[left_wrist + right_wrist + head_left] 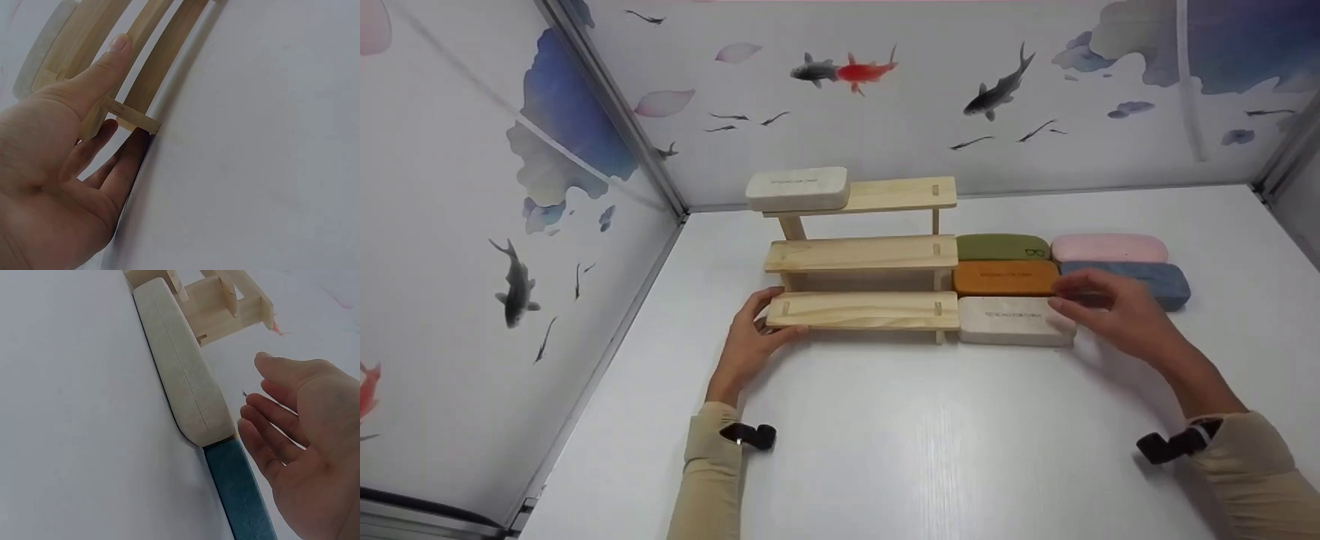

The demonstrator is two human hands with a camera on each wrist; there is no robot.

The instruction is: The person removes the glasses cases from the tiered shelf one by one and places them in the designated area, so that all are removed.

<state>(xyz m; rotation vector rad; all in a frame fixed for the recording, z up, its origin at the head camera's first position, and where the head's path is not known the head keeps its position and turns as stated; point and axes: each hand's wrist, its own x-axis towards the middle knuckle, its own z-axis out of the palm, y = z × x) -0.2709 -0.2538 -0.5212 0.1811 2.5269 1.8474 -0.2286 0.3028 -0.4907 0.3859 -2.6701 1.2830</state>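
Observation:
A three-tier wooden shelf rack [862, 255] stands on the white table. At its left end my left hand [750, 337] holds the lowest board, thumb along the front edge and fingers behind it; the left wrist view shows the thumb [107, 64] on the wood. A pale glasses case [1016, 321] lies just right of the rack's lowest board. Over that case's right end hovers my right hand [1117, 315], its fingers loosely bent. In the right wrist view nothing is between the thumb and fingers. On the top board's left sits another whitish glasses case [798, 189].
Behind the pale case lie an orange case [1005, 278] and a green case [1002, 246]. A blue case [1166, 285] and a pink case [1110, 248] lie to their right. Printed panels [825, 142] wall the table at the back and left.

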